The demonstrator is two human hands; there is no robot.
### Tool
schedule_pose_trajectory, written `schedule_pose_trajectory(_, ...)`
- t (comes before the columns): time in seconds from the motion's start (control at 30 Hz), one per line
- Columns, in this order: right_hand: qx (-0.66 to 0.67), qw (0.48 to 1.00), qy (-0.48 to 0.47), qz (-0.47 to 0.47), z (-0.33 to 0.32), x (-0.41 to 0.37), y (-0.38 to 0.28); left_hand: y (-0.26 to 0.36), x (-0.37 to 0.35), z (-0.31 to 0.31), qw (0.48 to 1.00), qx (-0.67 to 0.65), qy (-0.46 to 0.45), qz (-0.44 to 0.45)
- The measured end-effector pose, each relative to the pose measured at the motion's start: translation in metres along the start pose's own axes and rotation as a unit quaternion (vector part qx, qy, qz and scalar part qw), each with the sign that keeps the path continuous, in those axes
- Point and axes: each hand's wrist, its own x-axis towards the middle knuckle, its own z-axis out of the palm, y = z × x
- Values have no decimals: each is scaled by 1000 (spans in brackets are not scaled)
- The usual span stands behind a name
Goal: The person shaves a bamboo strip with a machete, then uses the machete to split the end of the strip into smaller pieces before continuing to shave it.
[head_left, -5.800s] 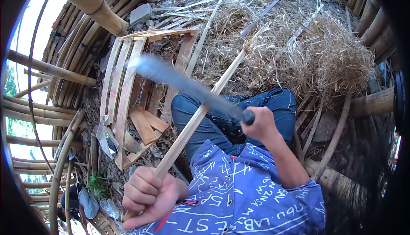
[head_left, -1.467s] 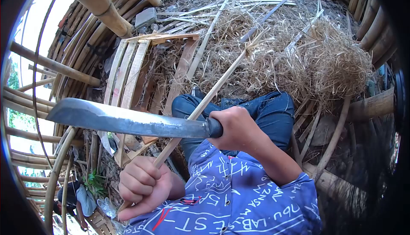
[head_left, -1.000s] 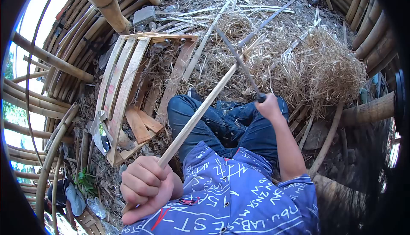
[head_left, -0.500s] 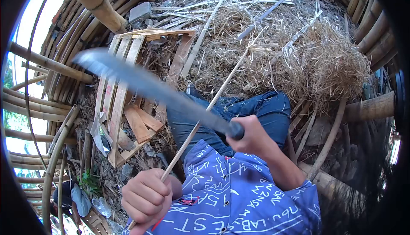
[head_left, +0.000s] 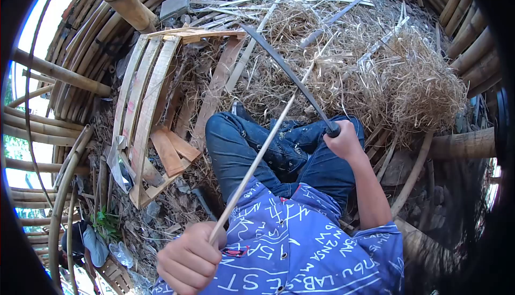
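My left hand (head_left: 190, 257) is closed in a fist around the lower end of a thin bamboo stick (head_left: 263, 153). The stick slants up and away over my crossed legs, its frayed far end lying by the shavings. My right hand (head_left: 343, 140) grips the black handle of a machete (head_left: 279, 64) above my right knee. Its long dark blade points up and to the left, seen nearly edge-on, and crosses the stick toward the far end. Curled bamboo shavings (head_left: 397, 80) are heaped beyond my legs.
A slatted wooden crate (head_left: 140, 96) lies to the left, with short boards (head_left: 171, 150) against it. Long split strips (head_left: 230, 13) and a grey block (head_left: 175, 5) are at the back. Bamboo poles (head_left: 64, 75) enclose the left side. A person (head_left: 88, 244) shows at the lower left.
The machete has swung forward and right, its blade going from flat across my lap to farther along the stick. My right hand moved away from my body; the left still holds the stick.
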Motion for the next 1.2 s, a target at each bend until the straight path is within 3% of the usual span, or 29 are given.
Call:
schedule_pose_trajectory(0.03, -9, 1000, 2, 0, 0, -1, -2, -5, 13, -1, 997, -26, -72, -8)
schedule_pose_trajectory(0.2, 57, 998, -7, -23, 5, -10, -16, -1, 10, -4, 997, -8, -74, 2)
schedule_pose_trajectory(0.3, 91, 993, -39, -58, -5, -36, -60, 0, 5, 8, 995, -43, -81, -29)
schedule_pose_trajectory(0.37, 95, 987, -63, -117, -10, -51, -89, 0, 0, 17, 994, -28, -106, -10)
schedule_pose_trajectory(0.4, 89, 979, -82, -164, -13, -56, -96, 8, 4, 10, 984, -46, -154, -73)
schedule_pose_trajectory(0.43, 52, 973, -102, -202, -17, -59, -103, 5, 7, 11, 984, -51, -154, -71)
schedule_pose_trajectory(0.53, 63, 967, -129, -210, -14, -60, -100, -1, 9, 11, 988, -48, -150, -9)
schedule_pose_trajectory(0.63, 69, 968, -158, -184, -9, -58, -89, 6, 4, 13, 986, -36, -151, -58)
schedule_pose_trajectory(0.7, 91, 972, -117, -185, -4, -60, -86, -1, 2, 21, 995, -34, -92, -9)
schedule_pose_trajectory(0.93, 57, 978, -84, -181, -4, -54, -77, 7, 3, 18, 992, -12, -120, -38)
schedule_pose_trajectory(1.0, 43, 978, -62, -195, -5, -53, -78, 0, 2, 20, 995, -17, -101, 19)
schedule_pose_trajectory(1.1, 49, 979, -58, -188, -6, -55, -73, 7, 8, 13, 987, -26, -156, -36)
schedule_pose_trajectory(1.2, 28, 982, -35, -185, -8, -54, -66, 8, 7, 16, 991, -16, -131, -30)
